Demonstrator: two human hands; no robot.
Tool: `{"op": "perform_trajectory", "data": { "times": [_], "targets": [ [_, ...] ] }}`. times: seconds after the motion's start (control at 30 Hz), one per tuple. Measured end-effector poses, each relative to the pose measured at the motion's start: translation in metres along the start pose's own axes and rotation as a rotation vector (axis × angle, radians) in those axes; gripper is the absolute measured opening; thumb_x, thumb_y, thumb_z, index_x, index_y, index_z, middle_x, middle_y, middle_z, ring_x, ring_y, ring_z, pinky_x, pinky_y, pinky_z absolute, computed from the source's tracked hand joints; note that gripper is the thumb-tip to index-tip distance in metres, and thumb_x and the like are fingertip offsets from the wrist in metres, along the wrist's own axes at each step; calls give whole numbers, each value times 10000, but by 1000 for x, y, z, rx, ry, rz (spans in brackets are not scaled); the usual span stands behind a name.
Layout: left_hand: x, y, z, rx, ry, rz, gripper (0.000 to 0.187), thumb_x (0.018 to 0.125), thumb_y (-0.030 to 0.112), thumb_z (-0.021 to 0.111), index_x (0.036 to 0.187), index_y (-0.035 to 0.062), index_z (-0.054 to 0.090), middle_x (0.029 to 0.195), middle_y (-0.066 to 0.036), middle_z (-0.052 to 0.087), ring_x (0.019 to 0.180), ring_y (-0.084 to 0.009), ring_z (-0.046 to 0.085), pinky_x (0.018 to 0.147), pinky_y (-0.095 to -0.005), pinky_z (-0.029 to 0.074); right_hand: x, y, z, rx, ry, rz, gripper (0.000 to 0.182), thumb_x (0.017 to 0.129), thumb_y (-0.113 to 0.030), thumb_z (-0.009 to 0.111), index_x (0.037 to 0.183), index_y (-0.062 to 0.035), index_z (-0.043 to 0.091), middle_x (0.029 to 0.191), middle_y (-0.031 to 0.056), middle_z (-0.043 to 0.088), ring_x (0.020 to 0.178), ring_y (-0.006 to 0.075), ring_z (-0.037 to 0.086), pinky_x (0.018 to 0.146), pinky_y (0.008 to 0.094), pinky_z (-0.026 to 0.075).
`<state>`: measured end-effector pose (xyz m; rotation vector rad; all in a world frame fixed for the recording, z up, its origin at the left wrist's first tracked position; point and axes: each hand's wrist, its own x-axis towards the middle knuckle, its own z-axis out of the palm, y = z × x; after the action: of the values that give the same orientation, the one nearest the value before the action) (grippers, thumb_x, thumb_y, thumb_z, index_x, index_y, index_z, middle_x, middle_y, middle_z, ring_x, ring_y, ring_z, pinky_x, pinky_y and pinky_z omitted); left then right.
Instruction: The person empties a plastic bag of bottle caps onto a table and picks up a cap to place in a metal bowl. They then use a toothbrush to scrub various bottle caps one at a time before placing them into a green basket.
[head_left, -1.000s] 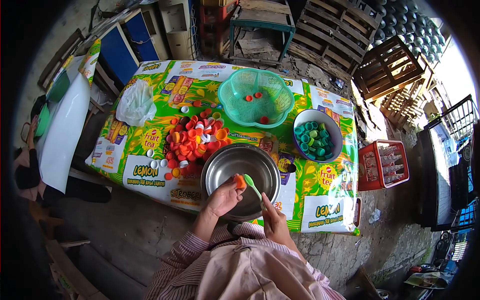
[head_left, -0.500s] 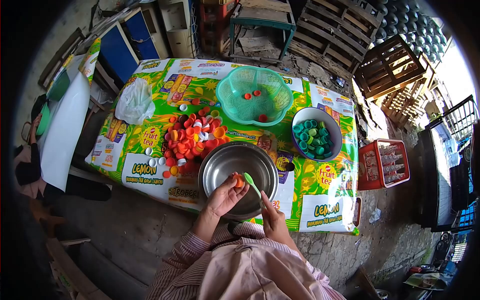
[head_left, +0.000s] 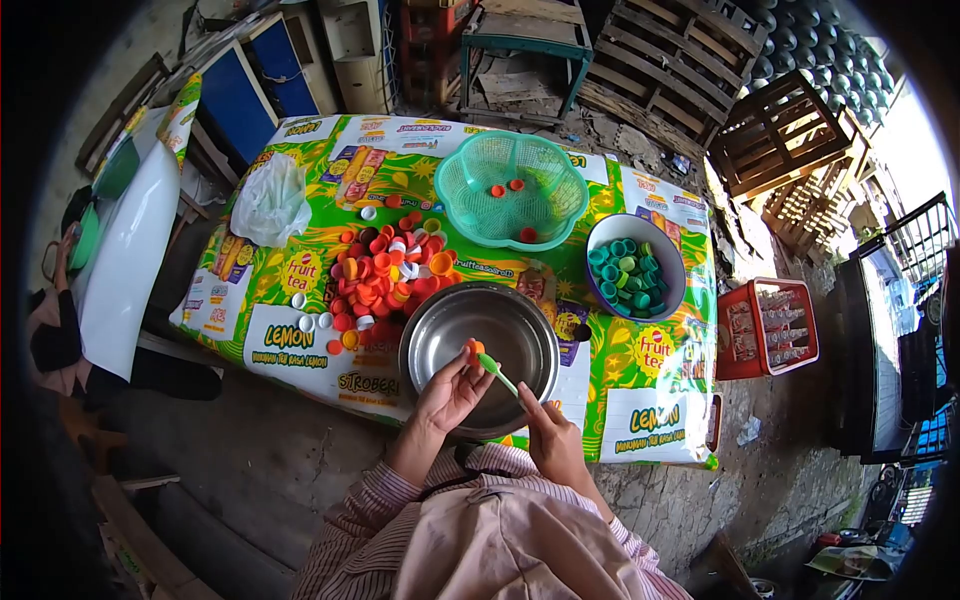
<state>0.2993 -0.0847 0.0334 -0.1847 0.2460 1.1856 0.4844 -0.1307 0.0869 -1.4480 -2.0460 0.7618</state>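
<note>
Over the steel bowl (head_left: 410, 350), my left hand (head_left: 450, 395) pinches an orange bottle cap (head_left: 475, 348) between thumb and fingertips. My right hand (head_left: 552, 440) grips a slim tool (head_left: 504, 378) with a bright green end and a pale shaft, its green end right at the cap. To the bowl's upper left lies a heap of red, orange and white bottle caps (head_left: 378, 285). A purple-rimmed bowl (head_left: 677, 262) of green caps (head_left: 625, 280) stands at the right. Behind the steel bowl, a mint-green plastic basket (head_left: 455, 190) holds a few red caps (head_left: 527, 235).
A printed plastic sheet (head_left: 650, 425) covers the table. On its left part lies a crumpled clear bag (head_left: 270, 205). A red crate (head_left: 765, 325) stands on the floor at the right, with wooden pallets (head_left: 670, 60) behind. Another person's arm (head_left: 65, 255) shows at far left.
My left hand has raised and turned the cap slightly upward. The tool's green end has moved down and left against the cap, with my right hand slightly lower.
</note>
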Motion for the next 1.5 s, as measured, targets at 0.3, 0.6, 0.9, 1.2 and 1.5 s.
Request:
{"op": "perform_trajectory", "data": {
  "times": [0.3,0.6,0.9,1.2,1.5],
  "targets": [
    [-3,6,2,70,-9,31,216,907,187,472,1061,50,535,1036,-66,600,959,-180,590,958,-366,424,4,19,9,35,138,8,549,789,-27,506,1304,-188,398,691,96,511,553,277,536,482,400,430],
    [-10,5,21,314,109,100,298,914,150,449,1199,61,454,1170,-96,529,1042,-172,546,939,-315,441,5,15,6,-126,45,-126,563,766,-72,540,1290,-240,421,663,43,463,494,220,509,438,340,444],
    [-15,5,31,495,128,194,333,920,125,425,1251,87,417,1268,-114,446,1180,-221,443,996,-360,380,14,-2,2,66,157,-76,515,812,-44,511,1293,-199,416,683,99,515,520,285,525,450,381,427],
    [-16,10,20,670,113,240,301,906,127,466,1197,48,456,1162,-107,522,1099,-252,515,917,-374,448,16,-4,7,69,125,9,537,819,-40,490,1314,-216,379,716,120,545,573,322,557,508,418,444],
    [-15,9,23,589,76,203,298,920,114,425,1211,64,462,1185,-113,511,1119,-276,496,943,-392,430,2,-10,14,147,102,-11,523,829,-7,463,1323,-144,360,841,180,585,672,352,580,575,403,458]
  ]
}}
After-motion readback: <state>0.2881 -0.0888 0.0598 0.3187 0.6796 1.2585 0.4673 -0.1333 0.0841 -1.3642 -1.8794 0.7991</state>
